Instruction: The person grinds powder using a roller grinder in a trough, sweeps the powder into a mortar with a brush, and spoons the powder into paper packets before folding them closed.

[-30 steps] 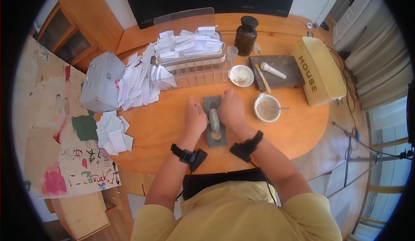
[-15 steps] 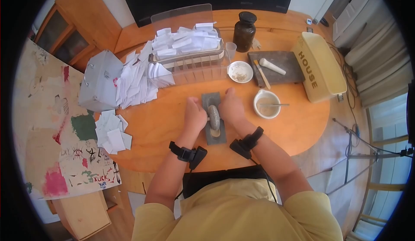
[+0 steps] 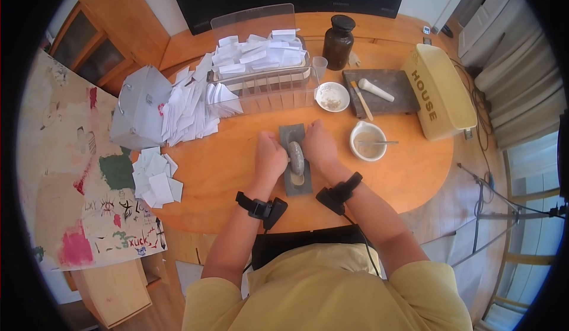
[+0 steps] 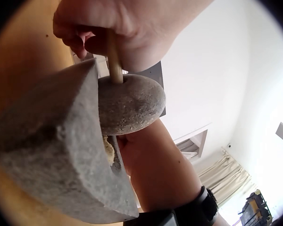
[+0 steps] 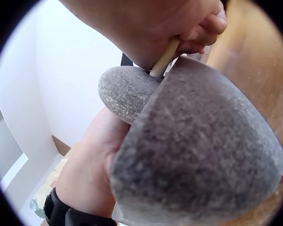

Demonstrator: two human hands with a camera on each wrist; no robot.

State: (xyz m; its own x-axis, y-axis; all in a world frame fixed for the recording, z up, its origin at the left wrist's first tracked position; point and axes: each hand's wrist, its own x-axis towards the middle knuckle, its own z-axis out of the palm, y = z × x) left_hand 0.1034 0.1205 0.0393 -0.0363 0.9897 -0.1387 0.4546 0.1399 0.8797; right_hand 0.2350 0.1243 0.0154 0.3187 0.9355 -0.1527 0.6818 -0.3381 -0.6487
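A grey stone grinding wheel (image 3: 296, 158) stands on edge in a long stone trough (image 3: 291, 134) on the table. Pale ground material (image 3: 297, 178) shows in the trough at the wheel's near side. The left hand (image 3: 271, 158) grips one end of the wheel's wooden axle handle (image 4: 114, 66), which enters the stone's centre. On the other side, the right hand (image 3: 320, 148) curls round the opposite end of the handle (image 5: 164, 59). Both wrist views look along the trough's rough, thick outer wall, which hides the wheel's lower part.
Right of the hands stand a white mortar bowl (image 3: 368, 153) with a thin stick and a white dish (image 3: 332, 102). Behind are a dark slab (image 3: 396, 96) with pestle and brush, a brown jar (image 3: 339, 43) and a yellow bin (image 3: 438, 99). Paper slips (image 3: 157, 180) lie left.
Both hands keep their grip on the handle ends. The wheel stays at nearly the same spot along the trough, and the head view shifts slightly.
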